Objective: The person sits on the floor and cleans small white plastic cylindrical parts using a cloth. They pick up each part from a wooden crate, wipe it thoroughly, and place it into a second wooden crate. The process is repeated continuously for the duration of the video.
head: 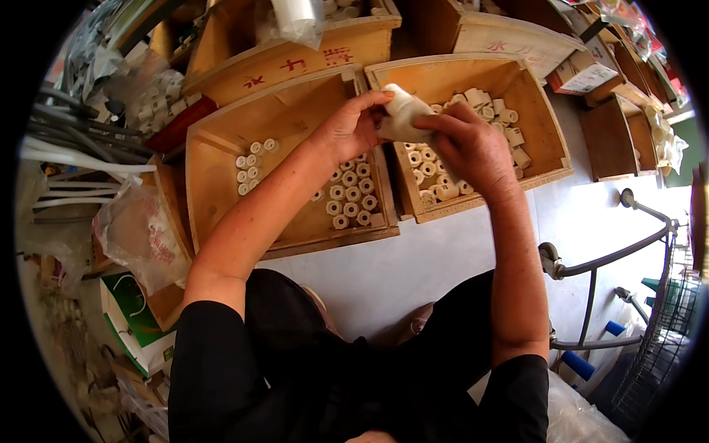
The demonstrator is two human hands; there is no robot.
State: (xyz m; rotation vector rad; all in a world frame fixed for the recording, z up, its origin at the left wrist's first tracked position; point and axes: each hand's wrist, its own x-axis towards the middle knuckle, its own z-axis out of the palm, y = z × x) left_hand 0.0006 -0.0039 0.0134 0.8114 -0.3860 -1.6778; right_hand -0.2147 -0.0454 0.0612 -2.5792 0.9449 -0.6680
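Note:
In the head view, my left hand (360, 124) grips a white plastic pipe fitting (396, 94) over the gap between two wooden boxes. My right hand (471, 147) pinches a pale cloth (409, 123) that is pressed round the fitting. Blur hides the fitting's exact shape. Below the left forearm, the left wooden box (216, 221) contains rows of white pipe fittings (352, 194) standing on end at its right, with a smaller group (252, 166) at its left. Under my right hand, the right wooden box (545, 111) carries a loose heap of white fittings (512, 133).
More wooden bins (354, 47) stand behind, some bearing red writing. At right is a wheeled metal frame (604, 260) with a wire basket (659, 326). White tubes (83, 158), a plastic bag (138, 232) and a green-and-white paper bag (130, 315) crowd the left.

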